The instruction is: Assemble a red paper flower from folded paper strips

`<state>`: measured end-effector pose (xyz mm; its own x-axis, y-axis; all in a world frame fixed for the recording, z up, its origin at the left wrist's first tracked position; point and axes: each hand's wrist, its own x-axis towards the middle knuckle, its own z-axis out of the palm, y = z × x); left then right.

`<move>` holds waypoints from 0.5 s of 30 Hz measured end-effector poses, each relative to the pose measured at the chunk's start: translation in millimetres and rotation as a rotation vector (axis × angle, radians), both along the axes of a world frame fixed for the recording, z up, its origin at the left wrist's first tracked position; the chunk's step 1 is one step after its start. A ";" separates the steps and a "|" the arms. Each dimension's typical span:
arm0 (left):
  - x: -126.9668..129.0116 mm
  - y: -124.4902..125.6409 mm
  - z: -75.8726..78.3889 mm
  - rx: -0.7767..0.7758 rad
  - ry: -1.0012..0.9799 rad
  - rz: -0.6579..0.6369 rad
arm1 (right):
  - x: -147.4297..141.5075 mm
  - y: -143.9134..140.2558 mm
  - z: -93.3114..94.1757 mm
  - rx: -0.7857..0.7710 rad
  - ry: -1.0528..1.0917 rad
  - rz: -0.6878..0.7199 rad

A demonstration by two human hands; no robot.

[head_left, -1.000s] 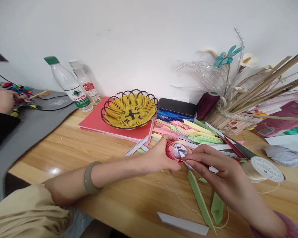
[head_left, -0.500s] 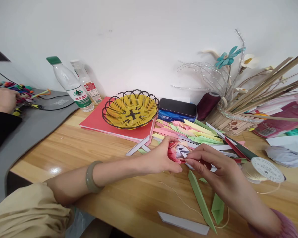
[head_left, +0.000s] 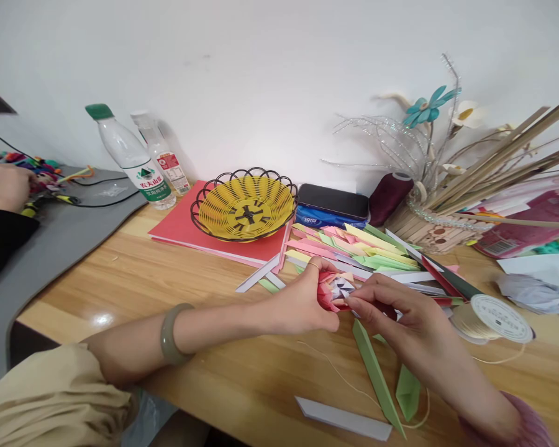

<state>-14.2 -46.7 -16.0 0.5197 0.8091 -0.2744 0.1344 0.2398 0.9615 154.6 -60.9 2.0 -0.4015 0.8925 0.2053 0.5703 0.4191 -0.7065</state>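
My left hand [head_left: 302,301], with a ring on a finger and a bangle at the wrist, is closed around a folded-paper flower [head_left: 328,292]. The flower has red and pink outer folds and a white and purple centre. Thumb and fingers of my right hand [head_left: 391,307] pinch at its right edge, where the fingers hide part of it. Green folded paper strips [head_left: 377,375] lie under my right hand. A white folded strip [head_left: 342,417] is near the table's front edge, and a thin cream cord [head_left: 340,371] curves over the wood.
A yellow woven basket [head_left: 249,208] stands on red paper [head_left: 174,226]. Coloured paper strips [head_left: 354,248] are heaped behind my hands. A cord spool [head_left: 494,320] lies at the right. Two bottles [head_left: 144,164] stand back left. Another person's hand [head_left: 4,186] is far left.
The flower has turned slightly and shifted a little in my left hand. My right hand has moved slightly left and still pinches its edge. The rest of the table looks the same.
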 end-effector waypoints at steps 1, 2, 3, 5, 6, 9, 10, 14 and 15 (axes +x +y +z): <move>0.0 0.0 -1.1 0.008 -0.007 0.002 | 0.2 -0.4 -0.8 0.008 -0.003 0.001; 0.0 0.0 -1.7 0.008 -0.016 0.004 | 0.5 -0.9 -2.0 0.028 -0.007 0.001; 0.0 0.0 -1.6 0.004 -0.023 0.004 | 0.8 -1.4 -3.6 0.061 -0.012 -0.001; -0.3 0.2 -0.1 -0.014 -0.024 -0.002 | 1.1 -2.5 -7.1 0.162 -0.022 -0.005; -0.6 0.3 1.2 -0.026 -0.023 -0.003 | 1.2 -2.8 -8.7 0.219 -0.025 -0.007; -1.4 1.1 5.2 -0.064 -0.040 0.001 | 1.3 -2.3 -10.4 0.317 -0.013 0.012; -1.6 1.5 6.2 -0.077 -0.052 0.009 | 1.6 -1.7 -9.7 0.312 0.001 0.022; -1.3 3.3 7.2 -0.096 -0.095 0.051 | 4.6 0.6 -2.6 0.189 0.067 0.036; -1.1 3.5 7.4 -0.099 -0.109 0.057 | 5.5 0.7 -0.6 0.170 0.082 0.024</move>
<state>-15.3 -43.2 -8.6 0.5047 0.8099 -0.2989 0.0141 0.3385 0.9409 160.1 -60.2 1.4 -0.3979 0.8327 0.3850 0.5026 0.5489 -0.6679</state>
